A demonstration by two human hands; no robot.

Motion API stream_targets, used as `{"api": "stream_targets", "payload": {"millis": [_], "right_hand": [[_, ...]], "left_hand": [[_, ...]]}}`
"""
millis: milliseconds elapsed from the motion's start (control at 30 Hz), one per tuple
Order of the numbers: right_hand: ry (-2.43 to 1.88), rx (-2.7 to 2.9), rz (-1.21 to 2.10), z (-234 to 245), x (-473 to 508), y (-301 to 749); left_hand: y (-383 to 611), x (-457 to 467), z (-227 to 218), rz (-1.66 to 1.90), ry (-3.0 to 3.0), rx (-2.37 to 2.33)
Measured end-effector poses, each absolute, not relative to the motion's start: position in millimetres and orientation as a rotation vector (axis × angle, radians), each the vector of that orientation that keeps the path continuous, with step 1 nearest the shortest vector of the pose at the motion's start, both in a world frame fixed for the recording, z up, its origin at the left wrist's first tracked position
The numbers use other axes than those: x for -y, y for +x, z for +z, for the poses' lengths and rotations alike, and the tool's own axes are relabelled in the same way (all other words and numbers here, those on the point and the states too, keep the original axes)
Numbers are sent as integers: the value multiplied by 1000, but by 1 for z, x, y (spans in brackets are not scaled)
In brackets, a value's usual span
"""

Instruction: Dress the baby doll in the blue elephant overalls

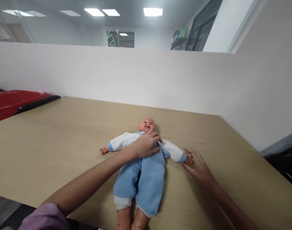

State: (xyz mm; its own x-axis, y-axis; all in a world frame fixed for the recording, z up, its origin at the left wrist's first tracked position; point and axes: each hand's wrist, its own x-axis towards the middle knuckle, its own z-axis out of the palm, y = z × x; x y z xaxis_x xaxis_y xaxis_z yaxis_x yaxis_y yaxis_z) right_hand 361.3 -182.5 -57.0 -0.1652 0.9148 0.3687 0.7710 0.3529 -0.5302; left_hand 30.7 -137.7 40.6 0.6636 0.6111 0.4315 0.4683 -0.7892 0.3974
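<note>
A baby doll [149, 172] lies on its back on a tan table, head away from me. It wears a fuzzy blue and white outfit, with its arms spread and its bare lower legs towards me. My left hand [148, 145] lies across the doll's chest, fingers curled over the front of the outfit and hiding part of it. Beside that hand, a loose blue edge [165, 152] of the clothing shows. At the right, my right hand [197, 164] is closed around the doll's hand [189, 157], close to the blue cuff [183, 158].
The tan tabletop [64, 143] meets a white wall [126, 76] at the back. A red plastic tub-like object [13, 100] with a black edge stands at the left. Above the wall, a glass window [148, 32] shows ceiling lights. Something dark [282, 159] borders the table at the right.
</note>
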Motion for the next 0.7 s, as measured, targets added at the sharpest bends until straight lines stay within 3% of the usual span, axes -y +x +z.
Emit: {"api": "stream_targets", "payload": {"millis": [100,233,433,700], "right_hand": [[-1494,1963,529,-47,177,358],[-1397,1823,787,-18,173,346],[-1140,1856,764,18,150,287],[-965,2149,685,18,145,240]], "left_hand": [[45,118,32,677,2682,-763],[40,117,28,741,2649,-692],[26,132,23,846,2661,-561],[15,134,17,1103,2527,-759]]}}
